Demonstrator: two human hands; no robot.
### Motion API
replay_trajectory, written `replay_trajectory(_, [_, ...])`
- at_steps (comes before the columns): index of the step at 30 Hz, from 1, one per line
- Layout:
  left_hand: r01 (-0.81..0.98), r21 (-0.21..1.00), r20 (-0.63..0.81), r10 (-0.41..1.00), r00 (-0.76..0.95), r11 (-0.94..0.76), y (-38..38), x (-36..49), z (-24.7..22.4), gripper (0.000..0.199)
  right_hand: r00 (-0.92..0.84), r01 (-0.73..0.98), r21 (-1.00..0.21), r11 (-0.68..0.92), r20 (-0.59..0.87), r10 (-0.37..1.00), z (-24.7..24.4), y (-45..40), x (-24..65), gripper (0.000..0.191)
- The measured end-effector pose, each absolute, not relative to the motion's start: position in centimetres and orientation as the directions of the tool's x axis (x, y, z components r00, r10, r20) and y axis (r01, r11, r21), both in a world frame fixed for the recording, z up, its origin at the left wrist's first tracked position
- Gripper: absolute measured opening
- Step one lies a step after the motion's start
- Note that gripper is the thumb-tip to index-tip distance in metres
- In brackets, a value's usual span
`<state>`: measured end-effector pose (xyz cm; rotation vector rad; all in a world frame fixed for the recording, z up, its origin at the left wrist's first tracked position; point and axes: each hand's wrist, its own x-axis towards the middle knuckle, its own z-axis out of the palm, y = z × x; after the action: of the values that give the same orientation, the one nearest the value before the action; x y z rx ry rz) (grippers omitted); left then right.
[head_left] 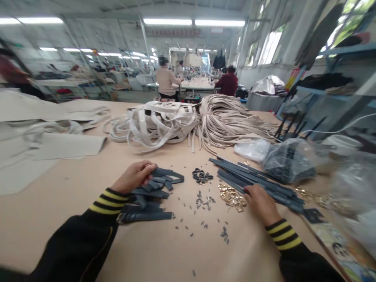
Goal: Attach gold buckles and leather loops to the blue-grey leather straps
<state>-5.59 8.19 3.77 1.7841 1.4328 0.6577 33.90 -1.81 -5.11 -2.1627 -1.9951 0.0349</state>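
Stretching beneath fluorescent tubes [167, 22], the tan tabletop [152, 254] bears cream straps [164, 121] toward its far side. Nearer me, the left hand's [132, 177] fingers clasp a slate-blue strap [168, 172]; the right hand's [261, 204] meet long dark strips [252, 178] beside gold metal fittings [232, 197], grip unclear. Beyond, two people [167, 81] flank another tabletop [192, 87].

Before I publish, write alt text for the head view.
A person's left hand is at a pile of dark straps and the right hand at long dark strips; gold-coloured fittings and dark rings lie between, on a tan table.
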Motion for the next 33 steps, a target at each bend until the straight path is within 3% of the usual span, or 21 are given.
replay_trajectory(2, [0.659, 0.747, -0.021, 0.987, 0.159, -0.09, 9.4, -7.4, 4.0, 0.026, 0.087, 0.983, -0.169, -0.072, 0.082, 0.993, -6.0, -1.7, 34.3, 0.02])
replay_trajectory(7, [0.9, 0.436, 0.034, 0.999, 0.014, -0.028, 11.0, -10.6, 2.7, 0.021, 0.037, 0.956, -0.294, -0.023, 0.043, 0.998, -7.0, -1.2, 35.5, 0.014])
replay_trajectory(10, [0.941, 0.337, 0.213, 0.974, -0.077, 0.001, 10.0, -10.2, 2.2, 0.022, 0.06, 0.866, -0.5, -0.032, 0.039, 0.997, -5.9, -1.5, 35.6, 0.014])
replay_trajectory(13, [0.936, 0.33, 0.415, 0.91, -0.025, -0.124, 7.6, -6.0, 1.6, 0.026, 0.173, 0.514, -0.843, -0.161, -0.082, 0.981, -3.9, -2.0, 34.2, 0.019])
replay_trajectory(14, [0.886, 0.408, 0.391, 0.919, 0.049, -0.22, 6.7, -3.8, 1.3, 0.025, 0.195, 0.284, -0.937, -0.203, -0.151, 0.969, -3.1, -2.2, 33.4, 0.021])
replay_trajectory(16, [0.656, 0.694, 0.188, 0.954, 0.234, -0.298, 4.6, 1.6, 0.2, 0.024, 0.147, -0.141, -0.967, -0.211, -0.232, 0.962, -2.1, -2.4, 31.5, 0.024])
replay_trajectory(17, [0.496, 0.839, 0.047, 0.938, 0.344, -0.224, 3.5, 4.3, -0.5, 0.025, 0.112, -0.283, -0.937, -0.206, -0.246, 0.963, -1.8, -2.6, 30.6, 0.025])
replay_trajectory(19, [0.241, 0.97, -0.166, 0.827, 0.537, 0.039, 1.6, 9.3, -2.0, 0.027, 0.099, -0.449, -0.876, -0.178, -0.247, 0.964, -2.0, -2.8, 29.3, 0.021])
replay_trajectory(22, [0.01, 0.926, -0.271, 0.644, 0.716, 0.378, -0.3, 14.0, -3.8, 0.031, 0.171, -0.537, -0.837, -0.107, -0.232, 0.958, -3.4, -3.2, 28.7, 0.018])
replay_trajectory(25, [-0.114, 0.825, -0.294, 0.592, 0.751, 0.554, -0.7, 15.3, -4.8, 0.032, 0.226, -0.545, -0.834, -0.08, -0.239, 0.944, -4.6, -3.9, 29.0, 0.023])
replay_trajectory(33, [-0.132, 0.768, -0.404, 0.633, 0.66, 0.627, -0.7, 14.7, -4.7, 0.026, 0.215, -0.505, -0.858, -0.095, -0.232, 0.949, -4.7, -4.8, 28.7, 0.029])
